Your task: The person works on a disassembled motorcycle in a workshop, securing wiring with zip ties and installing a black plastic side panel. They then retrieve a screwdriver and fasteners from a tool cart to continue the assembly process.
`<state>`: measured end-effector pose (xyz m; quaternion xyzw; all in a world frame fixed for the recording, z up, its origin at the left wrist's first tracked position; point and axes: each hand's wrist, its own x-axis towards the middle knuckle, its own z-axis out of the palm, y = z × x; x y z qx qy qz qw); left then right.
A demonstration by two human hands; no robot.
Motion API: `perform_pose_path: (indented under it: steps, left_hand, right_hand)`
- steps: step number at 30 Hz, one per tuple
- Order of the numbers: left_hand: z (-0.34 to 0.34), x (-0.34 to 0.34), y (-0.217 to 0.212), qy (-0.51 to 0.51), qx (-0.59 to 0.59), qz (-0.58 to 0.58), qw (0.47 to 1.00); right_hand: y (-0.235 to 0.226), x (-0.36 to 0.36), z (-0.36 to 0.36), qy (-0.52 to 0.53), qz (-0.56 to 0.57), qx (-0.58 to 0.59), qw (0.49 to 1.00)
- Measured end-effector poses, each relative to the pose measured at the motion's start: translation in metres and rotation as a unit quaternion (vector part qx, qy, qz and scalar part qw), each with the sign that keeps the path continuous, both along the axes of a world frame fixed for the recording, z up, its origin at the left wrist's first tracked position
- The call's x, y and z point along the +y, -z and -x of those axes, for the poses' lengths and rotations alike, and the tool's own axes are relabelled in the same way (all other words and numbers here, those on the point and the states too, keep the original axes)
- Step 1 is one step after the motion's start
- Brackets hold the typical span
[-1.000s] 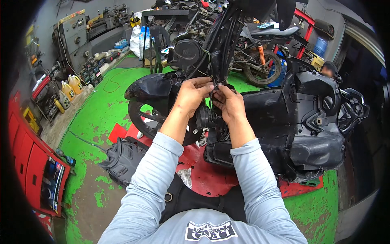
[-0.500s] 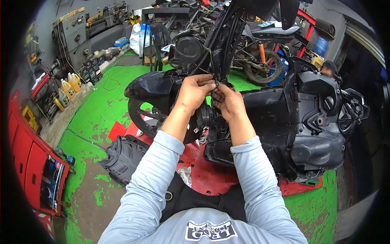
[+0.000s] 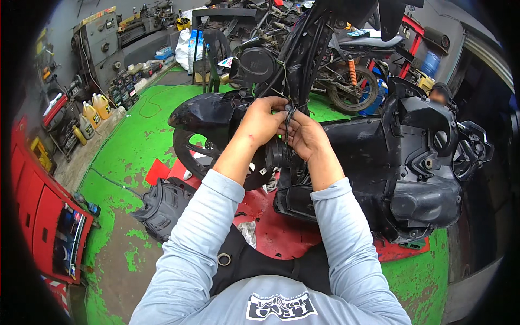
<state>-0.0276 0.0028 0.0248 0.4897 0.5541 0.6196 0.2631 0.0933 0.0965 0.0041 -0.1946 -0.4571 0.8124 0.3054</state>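
Your left hand (image 3: 264,120) is curling its fingers and thumb into a pinch, with the tips meeting a thin dark cable (image 3: 290,112) from its nine o'clock side. Your right hand (image 3: 307,140) is also bending its fingers inward, reaching the same cable from four o'clock, thumb uppermost. Both hands appear to be gripping it, though the fingers are hiding exactly where each one is pressing.

Seen from your left hand, the cable is lying at three o'clock; from your right, at about eleven. Neither hand is sitting clearly nearer, since both sets of fingertips are closing around it. Its long axis is running roughly from twelve to six, passing between your hands and hanging below the fingertips.

Beyond them, the dark frame tubes (image 3: 304,65) are rising toward one o'clock. A black front fender (image 3: 203,115) is sitting at nine o'clock, and black bodywork (image 3: 374,162) is filling the space toward four.
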Motion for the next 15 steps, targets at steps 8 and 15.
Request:
perform_pose_path:
  steps: [8, 15]
  left_hand:
    - [-0.003, -0.008, -0.011, -0.018, 0.045, 0.019, 0.999]
    - [-0.019, -0.010, -0.002, -0.047, -0.108, -0.042, 0.992]
  right_hand:
    - [-0.005, -0.003, -0.010, 0.110, -0.082, -0.069, 0.988]
    - [-0.022, -0.005, -0.016, 0.139, -0.188, -0.144, 0.962]
